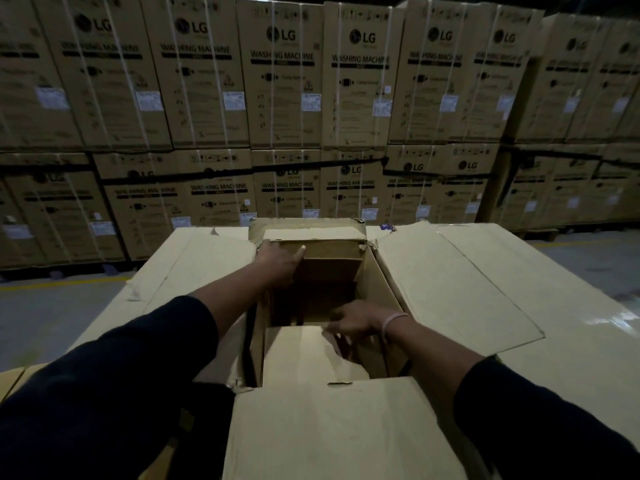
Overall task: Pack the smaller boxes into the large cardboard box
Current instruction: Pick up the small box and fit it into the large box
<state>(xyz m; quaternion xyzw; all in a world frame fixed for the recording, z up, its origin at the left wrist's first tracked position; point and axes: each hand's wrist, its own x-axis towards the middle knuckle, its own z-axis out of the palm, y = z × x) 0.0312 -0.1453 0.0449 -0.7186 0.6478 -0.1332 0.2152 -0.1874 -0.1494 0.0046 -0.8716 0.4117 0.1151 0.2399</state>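
Note:
The large cardboard box [450, 289] stands open in front of me, its four flaps spread outward. A smaller brown box [332, 261] sits tilted at the far end of the opening, partly inside. My left hand [280, 261] grips that smaller box at its left near corner, thumb on its top face. Lower in the opening lies a pale smaller box [294, 355] against the near wall. My right hand [353, 323], with a pink band on the wrist, reaches down with its fingers curled over the pale box's torn right edge. The bottom of the large box is dark.
Stacked washing machine cartons [287, 81] form a wall two rows high behind the box. Grey warehouse floor with a yellow line [62, 284] lies to the left; a glossy floor patch [616, 320] shows at the right.

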